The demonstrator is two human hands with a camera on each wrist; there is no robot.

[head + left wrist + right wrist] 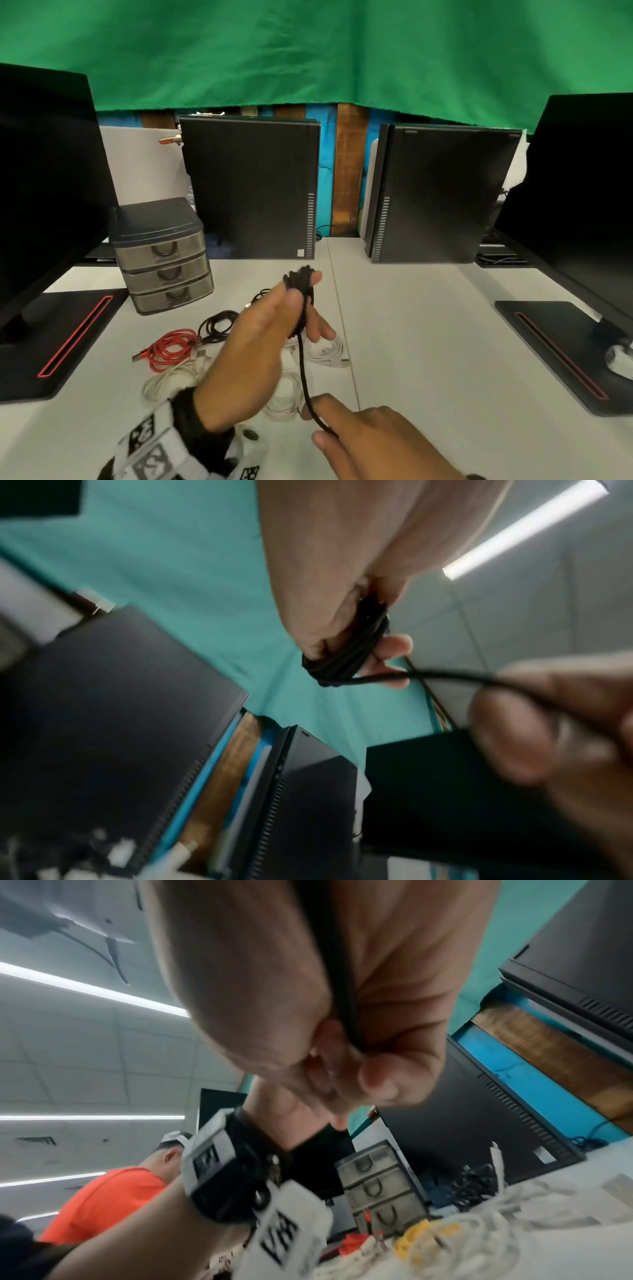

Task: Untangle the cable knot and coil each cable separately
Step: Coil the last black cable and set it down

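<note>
Black cable (302,359) – matt, rubbery sheath. Red cable (168,349) – glossy. White cables (325,349) – smooth plastic. Drawers (164,257) – translucent smoky plastic, matt lid. Backdrop (308,51) – green cloth, creased. Bench (428,342) – smooth, matt white.
</note>
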